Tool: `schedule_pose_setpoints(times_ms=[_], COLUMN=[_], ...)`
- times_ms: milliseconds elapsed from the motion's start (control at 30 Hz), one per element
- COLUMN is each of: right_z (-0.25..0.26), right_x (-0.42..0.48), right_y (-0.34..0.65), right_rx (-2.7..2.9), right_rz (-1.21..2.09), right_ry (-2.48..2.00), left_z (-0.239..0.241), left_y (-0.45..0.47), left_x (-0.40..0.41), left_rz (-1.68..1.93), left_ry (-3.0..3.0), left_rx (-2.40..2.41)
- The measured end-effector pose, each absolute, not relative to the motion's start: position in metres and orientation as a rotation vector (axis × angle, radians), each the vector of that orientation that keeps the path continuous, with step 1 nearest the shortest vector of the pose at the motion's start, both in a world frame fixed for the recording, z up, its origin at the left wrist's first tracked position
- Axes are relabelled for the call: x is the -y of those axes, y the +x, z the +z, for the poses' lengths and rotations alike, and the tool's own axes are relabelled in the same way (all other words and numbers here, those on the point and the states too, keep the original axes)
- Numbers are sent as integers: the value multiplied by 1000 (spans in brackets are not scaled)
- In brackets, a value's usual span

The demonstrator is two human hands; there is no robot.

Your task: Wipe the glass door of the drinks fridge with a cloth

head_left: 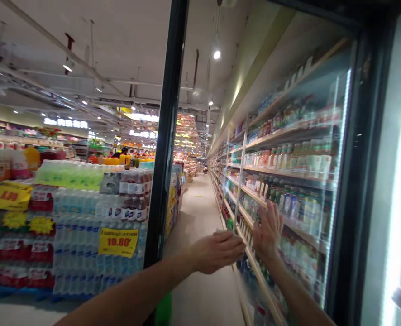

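A glass cooler door with a black frame (167,136) stands in front of me. My left hand (219,251) reaches in from the lower left, across the frame. Its fingers are stretched out flat, close together, and point right. My right hand (269,228) is raised just right of it, fingers up and apart, slightly blurred. Neither hand shows an object in its grasp. Both are near the glass; I cannot tell whether they touch it. Behind my right hand, shelves of bottled drinks (288,158) show in the glass.
Stacked packs of bottled water (74,244) stand on a blue pallet (34,292) at left, with a yellow price sign (118,242) on them. An aisle floor (197,203) runs away ahead. At the right edge is a bright cooler light (399,181).
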State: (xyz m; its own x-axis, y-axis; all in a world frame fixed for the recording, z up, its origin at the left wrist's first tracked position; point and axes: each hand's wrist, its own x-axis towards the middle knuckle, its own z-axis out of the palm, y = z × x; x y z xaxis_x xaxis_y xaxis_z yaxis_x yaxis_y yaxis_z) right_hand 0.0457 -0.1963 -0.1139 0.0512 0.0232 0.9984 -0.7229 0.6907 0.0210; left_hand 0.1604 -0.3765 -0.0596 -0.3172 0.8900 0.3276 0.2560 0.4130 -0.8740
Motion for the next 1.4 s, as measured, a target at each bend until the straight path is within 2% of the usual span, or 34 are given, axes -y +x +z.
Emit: schedule_pose_setpoints(times_ms=[167,333,500,667,833,1000,1167,1333,1400], right_z=[-112,-112,-112,-112,-112,-108,-108,-111,-111], right_x=[195,194,195,197,195,182,176,177,176], right_y=[47,45,44,44,46,43,35,34,33], right_rx=[1403,1405,1396,1399,1401,1444,1374,1389,1397], right_rz=[638,618,629,615,604,519,485,468,474], right_ry=[631,640,618,627,620,655,638,637,638], left_z=[-41,-32,-17,-31,-12,-7,25,8,13], left_y=[157,163,163,160,158,159,165,164,164], left_x=[376,378,386,385,384,385,397,393,395], left_rz=[739,855,629,859,550,855,469,843,749], left_ry=[-561,-800,-414,-850,-371,-856,-270,-656,-559], left_rx=[1862,1832,1754,1772,1712,1807,1639,1712,1728])
